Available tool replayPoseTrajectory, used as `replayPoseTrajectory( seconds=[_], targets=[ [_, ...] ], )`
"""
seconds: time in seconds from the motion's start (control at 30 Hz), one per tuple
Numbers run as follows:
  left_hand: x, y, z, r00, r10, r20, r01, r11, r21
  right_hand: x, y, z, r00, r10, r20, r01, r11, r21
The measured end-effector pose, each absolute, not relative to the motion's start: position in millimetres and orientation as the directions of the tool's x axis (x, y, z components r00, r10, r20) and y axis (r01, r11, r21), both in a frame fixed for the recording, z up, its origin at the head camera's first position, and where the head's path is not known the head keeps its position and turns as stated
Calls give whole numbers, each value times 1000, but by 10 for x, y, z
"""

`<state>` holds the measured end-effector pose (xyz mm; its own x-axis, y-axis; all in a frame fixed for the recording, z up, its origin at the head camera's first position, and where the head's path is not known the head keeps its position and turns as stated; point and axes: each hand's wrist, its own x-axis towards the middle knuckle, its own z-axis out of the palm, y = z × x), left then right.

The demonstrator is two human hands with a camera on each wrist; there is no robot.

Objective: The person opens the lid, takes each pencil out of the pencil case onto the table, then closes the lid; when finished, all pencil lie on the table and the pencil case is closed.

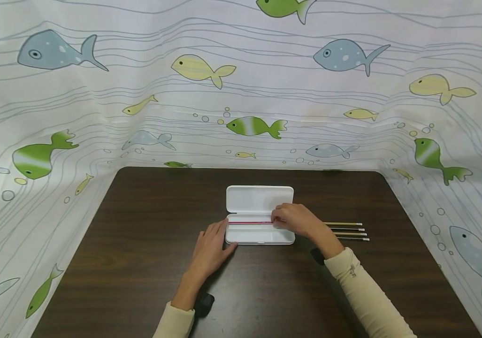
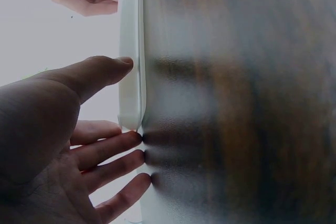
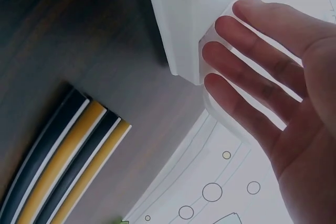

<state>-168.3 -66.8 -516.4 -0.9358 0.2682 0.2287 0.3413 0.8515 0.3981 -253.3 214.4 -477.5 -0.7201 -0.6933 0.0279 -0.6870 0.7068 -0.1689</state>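
Observation:
An open white pencil case [image 1: 262, 237] lies on the dark table, its lid [image 1: 249, 199] folded back. A red pencil [image 1: 247, 222] lies lengthwise inside its rear compartment. My right hand [image 1: 293, 219] reaches into the right half of the case with curled fingers and pinches the red pencil, whose right end is hidden beneath it. My left hand [image 1: 211, 246] rests against the case's left end, fingers fairly straight along the side. In the left wrist view, the left thumb [image 2: 107, 71] touches the front wall of the case.
Several gold and black pencils [image 1: 346, 234] with white ends lie side by side to the right of the case, partly hidden by the right forearm. A white fish-print curtain [image 1: 198, 103] surrounds the back and sides of the table [image 1: 148, 272].

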Motion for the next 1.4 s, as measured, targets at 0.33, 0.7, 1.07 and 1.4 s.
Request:
replayPoseTrajectory(
  seconds=[0.33, 0.7, 1.07, 1.4],
  targets=[
    [-1692, -670, -5167, -929, 272, 251, 355, 850, 390, -2536, 2129, -4822, -690, -720, 70, -722, 678, -139],
    [-1691, -672, -5141, -939, 259, 228, 333, 854, 400, -2531, 2111, -4826, -693, -717, 79, -721, 682, -124],
    [-1676, -678, -5140, -934, 270, 235, 347, 844, 409, -2540, 2143, -4832, -689, -718, 101, -725, 685, -77],
    [-1659, -672, -5122, -937, 266, 228, 339, 851, 401, -2500, 2279, -4761, -738, -667, 103, -674, 723, -151]
  ],
)
